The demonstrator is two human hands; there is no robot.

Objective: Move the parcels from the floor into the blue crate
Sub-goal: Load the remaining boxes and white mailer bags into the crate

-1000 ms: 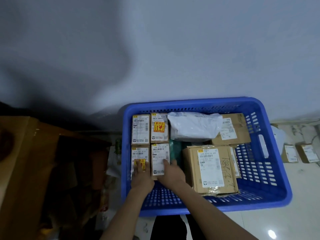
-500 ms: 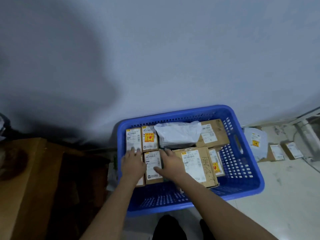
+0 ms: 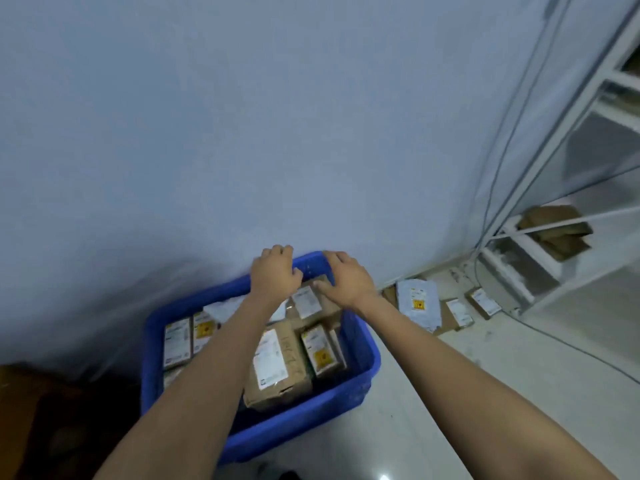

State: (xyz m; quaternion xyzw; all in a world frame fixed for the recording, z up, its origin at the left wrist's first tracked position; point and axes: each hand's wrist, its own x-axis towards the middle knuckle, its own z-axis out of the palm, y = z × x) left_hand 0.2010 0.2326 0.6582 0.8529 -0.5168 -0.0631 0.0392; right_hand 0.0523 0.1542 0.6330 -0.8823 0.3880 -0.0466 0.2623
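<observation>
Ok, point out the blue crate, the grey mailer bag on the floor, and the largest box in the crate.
blue crate [image 3: 367, 362]: head view, right rim.
grey mailer bag [image 3: 417, 303]: head view, middle of bag.
largest box [image 3: 277, 368]: head view, top face.

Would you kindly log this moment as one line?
hands: left, right at far rim of crate | parcels on floor | task: unfinished

The light is dim and bluish, with a soft shadow spreading over the wall [image 3: 173, 150] toward the lower left of the frame. A small bright glare spot sits on the floor [image 3: 383, 477] at the bottom edge. The whole picture is slightly soft, and the shelf [image 3: 571, 140] at the right edge bows from wide-angle distortion.
</observation>
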